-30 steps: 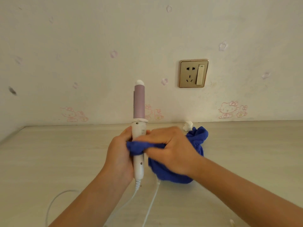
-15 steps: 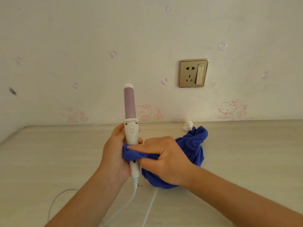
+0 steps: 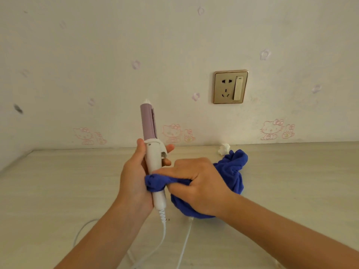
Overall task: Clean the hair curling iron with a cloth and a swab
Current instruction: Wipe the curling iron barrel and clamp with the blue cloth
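Gripping the curling iron [image 3: 153, 158] upright, the left hand [image 3: 132, 179] has twisted it, lever now rightward; the right hand [image 3: 202, 185] still pinches the blue cloth [image 3: 233, 171] against its handle.

The curling iron [image 3: 153, 158] stands nearly upright, its lilac barrel and white tip on top, white handle below, cord [image 3: 165, 232] trailing down. A blue cloth [image 3: 233, 171] wraps the lower handle, the rest bunched to its right.

Left hand [image 3: 134, 177] and right hand [image 3: 200, 188] bare; forearms [image 3: 281, 230] unsleeved.
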The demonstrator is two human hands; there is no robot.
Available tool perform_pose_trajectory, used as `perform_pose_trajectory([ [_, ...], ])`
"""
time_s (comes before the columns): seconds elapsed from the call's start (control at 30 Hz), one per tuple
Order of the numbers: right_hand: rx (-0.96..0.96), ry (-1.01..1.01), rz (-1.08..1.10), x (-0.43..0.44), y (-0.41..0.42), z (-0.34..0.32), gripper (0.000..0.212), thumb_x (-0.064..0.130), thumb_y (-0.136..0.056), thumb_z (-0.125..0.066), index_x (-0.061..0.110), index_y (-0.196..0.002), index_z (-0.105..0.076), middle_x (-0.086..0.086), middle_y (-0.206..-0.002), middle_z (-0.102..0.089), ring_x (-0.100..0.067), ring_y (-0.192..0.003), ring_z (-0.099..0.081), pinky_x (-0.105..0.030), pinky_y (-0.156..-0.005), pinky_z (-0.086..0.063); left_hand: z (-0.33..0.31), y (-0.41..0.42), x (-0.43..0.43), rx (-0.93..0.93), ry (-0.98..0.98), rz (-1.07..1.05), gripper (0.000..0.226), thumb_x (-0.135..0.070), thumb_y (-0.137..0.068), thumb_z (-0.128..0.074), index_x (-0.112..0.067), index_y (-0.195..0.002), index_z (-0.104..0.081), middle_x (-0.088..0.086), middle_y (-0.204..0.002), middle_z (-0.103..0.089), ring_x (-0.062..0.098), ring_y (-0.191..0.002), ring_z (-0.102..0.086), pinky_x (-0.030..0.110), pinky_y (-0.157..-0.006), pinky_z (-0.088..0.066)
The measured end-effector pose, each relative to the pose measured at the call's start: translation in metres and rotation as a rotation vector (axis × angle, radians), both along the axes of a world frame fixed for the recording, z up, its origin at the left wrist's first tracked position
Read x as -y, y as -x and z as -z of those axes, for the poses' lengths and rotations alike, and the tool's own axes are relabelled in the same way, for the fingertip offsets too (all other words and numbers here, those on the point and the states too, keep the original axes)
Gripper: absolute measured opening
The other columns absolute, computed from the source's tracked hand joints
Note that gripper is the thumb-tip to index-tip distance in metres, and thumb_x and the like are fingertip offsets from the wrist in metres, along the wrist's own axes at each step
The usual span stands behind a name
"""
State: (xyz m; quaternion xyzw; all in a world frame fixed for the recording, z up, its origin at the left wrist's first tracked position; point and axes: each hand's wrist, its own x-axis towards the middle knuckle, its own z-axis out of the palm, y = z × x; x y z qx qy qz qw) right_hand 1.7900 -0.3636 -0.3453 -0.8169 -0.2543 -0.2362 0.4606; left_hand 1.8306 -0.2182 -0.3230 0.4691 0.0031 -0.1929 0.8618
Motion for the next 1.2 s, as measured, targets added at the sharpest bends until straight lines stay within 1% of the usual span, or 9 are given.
perform_pose_trajectory([
  [0.07,0.031,-0.110,0.070,0.007,-0.005,-0.008,0.041,0.005,-0.082,-0.064,0.030,-0.110,-0.081,0.010,-0.077,-0.073,-0.011,-0.072,-0.066,-0.028,-0.078,-0.056,-0.002,0.007,0.004,0.042,0.009,-0.006,0.065,-0.058,-0.100,-0.045,-0.005,-0.101,-0.082,0.015,-0.095,-0.078,0.027,-0.084,-0.076,0.034,-0.071,-0.064],
  [0.17,0.055,-0.198,0.278,0.022,-0.015,-0.017,0.045,0.006,-0.083,-0.063,0.038,-0.113,-0.075,0.005,-0.069,-0.066,-0.015,-0.065,-0.060,-0.034,-0.066,-0.054,0.001,0.020,0.020,0.050,0.011,-0.022,0.054,-0.050,-0.104,-0.043,-0.013,-0.103,-0.083,0.017,-0.112,-0.078,0.026,-0.096,-0.077,0.033,-0.072,-0.063],
  [0.33,0.000,-0.140,0.117,0.007,-0.002,-0.002,0.039,0.006,-0.081,-0.064,0.027,-0.110,-0.081,0.005,-0.079,-0.076,-0.014,-0.076,-0.071,-0.036,-0.083,-0.058,0.000,0.013,0.019,-0.058,0.033,-0.088,0.070,-0.063,-0.097,-0.046,-0.002,-0.099,-0.082,0.019,-0.104,-0.078,0.029,-0.088,-0.079,0.039,-0.072,-0.066],
  [0.43,0.006,-0.042,0.046,-0.002,0.002,0.000,0.041,0.003,-0.083,-0.064,0.023,-0.114,-0.081,0.005,-0.088,-0.077,-0.013,-0.083,-0.072,-0.041,-0.079,-0.058,-0.001,0.006,0.009,-0.001,0.004,-0.094,0.080,-0.076,-0.082,-0.051,-0.004,-0.095,-0.083,0.019,-0.099,-0.079,0.030,-0.084,-0.078,0.042,-0.074,-0.066],
  [0.7,0.057,-0.095,0.284,0.014,-0.009,-0.012,0.040,0.010,-0.084,-0.062,0.037,-0.110,-0.077,0.005,-0.068,-0.067,-0.016,-0.066,-0.062,-0.045,-0.066,-0.054,0.001,0.011,0.018,0.084,0.100,0.024,0.044,-0.047,-0.093,-0.058,-0.011,-0.100,-0.083,0.013,-0.104,-0.079,0.026,-0.099,-0.077,0.034,-0.076,-0.062],
  [0.87,0.046,0.051,0.028,-0.004,0.005,0.004,0.041,0.008,-0.081,-0.066,0.027,-0.115,-0.080,0.015,-0.073,-0.065,-0.001,-0.068,-0.059,-0.027,-0.067,-0.054,-0.004,-0.005,0.002,0.010,0.059,-0.078,0.056,-0.054,-0.092,-0.061,-0.007,-0.119,-0.074,0.009,-0.088,-0.069,0.018,-0.071,-0.064,0.030,-0.065,-0.058],
  [0.93,0.088,0.022,0.070,-0.001,0.002,0.002,0.040,0.008,-0.082,-0.065,0.027,-0.114,-0.080,0.021,-0.073,-0.062,0.002,-0.068,-0.059,-0.021,-0.067,-0.052,-0.003,-0.002,0.003,-0.012,0.089,-0.061,0.055,-0.055,-0.089,-0.062,-0.006,-0.108,-0.076,0.009,-0.081,-0.068,0.019,-0.067,-0.066,0.030,-0.062,-0.060],
  [1.07,0.101,-0.049,0.185,0.011,-0.006,-0.003,0.040,0.003,-0.083,-0.067,0.023,-0.115,-0.081,0.004,-0.071,-0.067,-0.012,-0.066,-0.062,-0.041,-0.066,-0.054,0.001,0.010,0.011,-0.083,0.164,0.040,0.058,-0.054,-0.096,-0.053,-0.007,-0.081,-0.083,0.011,-0.075,-0.073,0.023,-0.067,-0.075,0.033,-0.059,-0.063],
  [1.2,-0.013,-0.065,-0.045,0.002,0.001,-0.002,0.042,-0.004,-0.081,-0.066,0.017,-0.115,-0.080,-0.002,-0.084,-0.077,-0.020,-0.077,-0.070,-0.048,-0.084,-0.057,-0.002,0.004,0.006,-0.121,0.218,0.038,0.053,-0.050,-0.100,-0.048,-0.009,-0.087,-0.078,0.006,-0.077,-0.070,0.018,-0.064,-0.069,0.028,-0.063,-0.060],
])
